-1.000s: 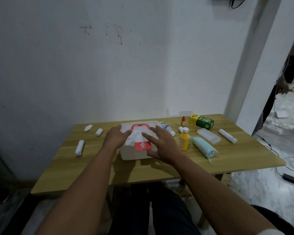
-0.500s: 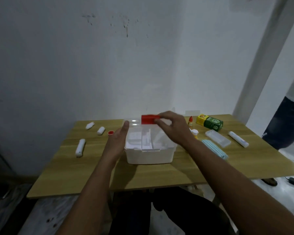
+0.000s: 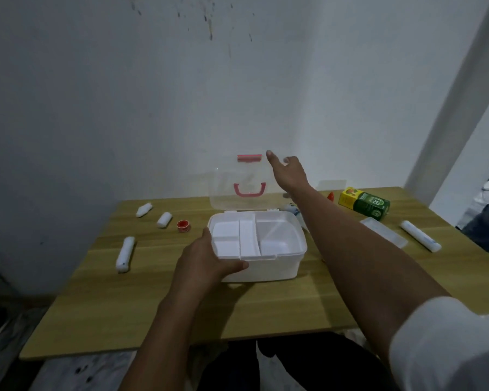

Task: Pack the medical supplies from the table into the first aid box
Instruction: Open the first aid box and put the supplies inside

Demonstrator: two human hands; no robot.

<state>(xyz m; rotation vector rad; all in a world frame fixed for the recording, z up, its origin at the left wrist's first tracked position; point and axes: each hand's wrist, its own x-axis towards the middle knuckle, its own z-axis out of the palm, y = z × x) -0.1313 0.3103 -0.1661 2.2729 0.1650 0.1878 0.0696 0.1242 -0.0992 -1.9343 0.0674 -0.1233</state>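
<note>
The white first aid box (image 3: pixel 266 268) stands open mid-table, its divided tray (image 3: pixel 247 235) showing. Its clear lid (image 3: pixel 239 187) stands upright against the wall, with a red handle and red latch. My left hand (image 3: pixel 206 262) grips the box's front left corner. My right hand (image 3: pixel 287 172) is raised at the lid's upper right edge, fingers spread. Three white bandage rolls (image 3: pixel 124 253) (image 3: pixel 164 220) (image 3: pixel 144 210) and a red tape roll (image 3: pixel 183 225) lie left of the box. A green-yellow carton (image 3: pixel 364 204), a clear case (image 3: pixel 384 232) and a white tube (image 3: pixel 419 239) lie to the right.
A small red-capped bottle (image 3: pixel 331 196) stands behind my right forearm. A white bottle (image 3: pixel 292 208) is partly hidden by that arm. The wooden table (image 3: pixel 266 306) abuts a white wall. A person's leg (image 3: pixel 486 221) shows at the far right edge.
The lid went from shut to fully upright, lifted by my right hand. My left hand slid from the lid top to the box's front left corner.
</note>
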